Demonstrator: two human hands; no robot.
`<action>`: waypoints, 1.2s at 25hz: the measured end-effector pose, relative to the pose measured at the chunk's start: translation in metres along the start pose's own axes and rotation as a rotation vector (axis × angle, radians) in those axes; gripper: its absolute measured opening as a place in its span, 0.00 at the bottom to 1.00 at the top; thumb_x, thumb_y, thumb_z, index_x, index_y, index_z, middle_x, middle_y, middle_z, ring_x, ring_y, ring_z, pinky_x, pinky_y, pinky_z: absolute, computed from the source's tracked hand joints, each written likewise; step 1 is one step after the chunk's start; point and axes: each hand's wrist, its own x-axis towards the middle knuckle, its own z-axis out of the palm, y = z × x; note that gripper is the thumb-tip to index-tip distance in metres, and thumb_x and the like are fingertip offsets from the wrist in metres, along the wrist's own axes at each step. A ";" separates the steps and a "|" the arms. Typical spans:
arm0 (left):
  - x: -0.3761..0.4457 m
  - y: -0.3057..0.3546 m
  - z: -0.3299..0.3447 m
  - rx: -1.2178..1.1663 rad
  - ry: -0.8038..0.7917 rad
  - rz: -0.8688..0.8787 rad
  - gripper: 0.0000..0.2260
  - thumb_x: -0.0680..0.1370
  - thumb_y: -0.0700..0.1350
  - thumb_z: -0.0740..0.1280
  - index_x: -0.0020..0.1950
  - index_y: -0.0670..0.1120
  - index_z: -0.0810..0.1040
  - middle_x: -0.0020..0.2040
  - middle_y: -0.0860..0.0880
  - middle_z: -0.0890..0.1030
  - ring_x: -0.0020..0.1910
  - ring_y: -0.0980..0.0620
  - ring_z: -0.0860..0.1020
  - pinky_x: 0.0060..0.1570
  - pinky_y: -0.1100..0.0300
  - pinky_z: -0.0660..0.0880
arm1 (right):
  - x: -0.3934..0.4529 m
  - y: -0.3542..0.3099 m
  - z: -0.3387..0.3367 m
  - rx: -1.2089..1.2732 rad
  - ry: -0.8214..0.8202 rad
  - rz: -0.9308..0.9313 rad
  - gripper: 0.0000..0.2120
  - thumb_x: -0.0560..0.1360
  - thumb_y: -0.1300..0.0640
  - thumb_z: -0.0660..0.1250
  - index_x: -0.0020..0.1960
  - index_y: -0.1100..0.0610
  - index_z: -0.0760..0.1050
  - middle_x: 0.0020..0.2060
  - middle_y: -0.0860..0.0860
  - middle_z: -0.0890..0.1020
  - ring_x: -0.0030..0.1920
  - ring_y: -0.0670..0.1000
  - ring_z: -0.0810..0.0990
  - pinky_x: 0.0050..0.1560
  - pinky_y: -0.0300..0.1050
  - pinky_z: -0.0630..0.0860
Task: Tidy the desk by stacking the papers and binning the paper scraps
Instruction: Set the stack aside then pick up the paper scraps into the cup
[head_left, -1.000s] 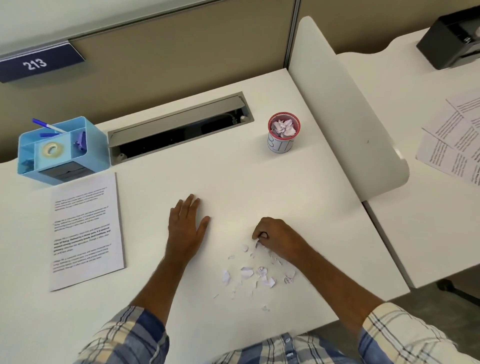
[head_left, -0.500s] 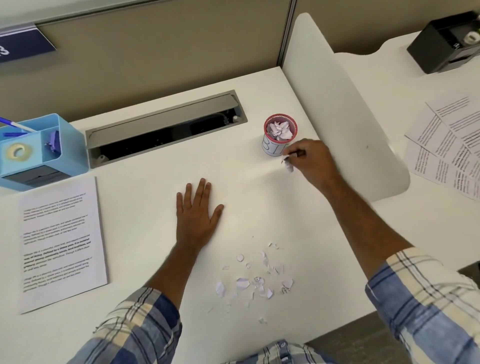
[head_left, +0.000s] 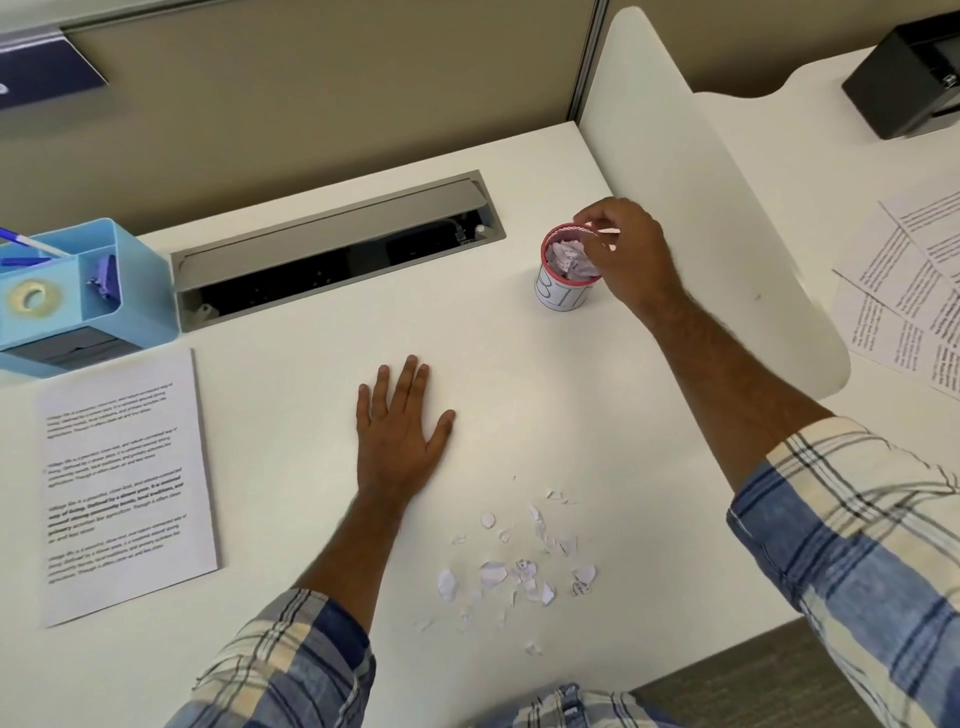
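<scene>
A small white cup with a red rim (head_left: 563, 296), serving as the bin, stands at the back right of the desk and holds crumpled paper. My right hand (head_left: 626, 249) hovers over its rim, fingertips pinched together on a small pale paper scrap. Several torn paper scraps (head_left: 519, 566) lie scattered near the front edge. My left hand (head_left: 402, 441) rests flat on the desk, fingers straight, left of the scraps. A stack of printed papers (head_left: 124, 483) lies at the left.
A blue desk organiser (head_left: 130, 291) with tape and pens sits at the back left. An open grey cable tray (head_left: 332, 244) runs along the back. A white divider panel (head_left: 701, 208) borders the right side; beyond it lie more printed sheets (head_left: 904, 291) and a black box (head_left: 904, 83).
My right hand picked a scrap from the pile, carried it back and right, and now holds it over the cup. My left hand stayed flat on the desk.
</scene>
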 end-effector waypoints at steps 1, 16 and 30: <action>0.000 0.000 0.000 -0.003 0.002 -0.001 0.32 0.84 0.64 0.56 0.85 0.52 0.56 0.86 0.56 0.55 0.86 0.47 0.49 0.83 0.42 0.48 | -0.004 0.000 -0.001 0.023 0.070 0.006 0.09 0.73 0.63 0.68 0.52 0.58 0.81 0.50 0.49 0.82 0.48 0.49 0.80 0.50 0.42 0.79; 0.000 0.000 0.000 0.002 -0.001 0.014 0.32 0.85 0.63 0.56 0.85 0.50 0.56 0.86 0.54 0.55 0.85 0.43 0.51 0.83 0.41 0.47 | -0.237 0.044 0.040 -0.011 -0.527 0.104 0.18 0.78 0.59 0.71 0.67 0.51 0.77 0.61 0.46 0.77 0.60 0.43 0.72 0.63 0.41 0.69; -0.002 -0.002 0.002 -0.007 0.010 0.017 0.32 0.85 0.63 0.56 0.85 0.50 0.57 0.86 0.53 0.55 0.85 0.43 0.51 0.83 0.41 0.47 | -0.317 0.030 0.034 -0.272 -0.719 -0.197 0.17 0.78 0.61 0.71 0.66 0.52 0.80 0.61 0.48 0.75 0.59 0.48 0.73 0.51 0.47 0.80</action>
